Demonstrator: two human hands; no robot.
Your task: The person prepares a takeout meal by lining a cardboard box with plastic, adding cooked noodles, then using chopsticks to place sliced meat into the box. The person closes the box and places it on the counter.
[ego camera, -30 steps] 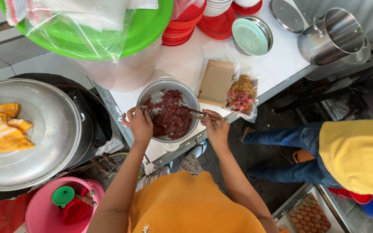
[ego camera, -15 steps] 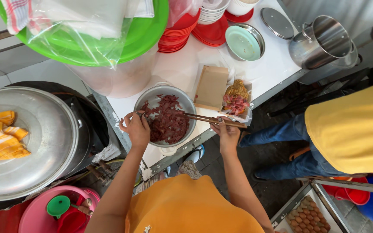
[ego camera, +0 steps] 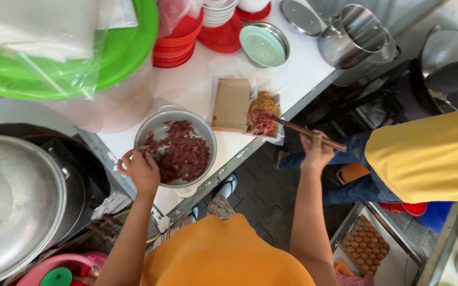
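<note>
A round metal bowl of red meat slices stands near the white counter's front edge. My left hand grips the bowl's left rim. My right hand holds a pair of wooden chopsticks out over the counter's edge. Their tips rest on a piece of red meat in an open cardboard food box, on top of a heap of yellowish food.
A large metal lid covers a wok at left. A green basin, red plates, a teal-lidded bowl and a steel pot stand behind. A person in a yellow shirt stands right, above an egg tray.
My right hand has carried the chopsticks from the bowl of meat rightward to the food box, where meat now lies. My left hand stays on the bowl's rim.
</note>
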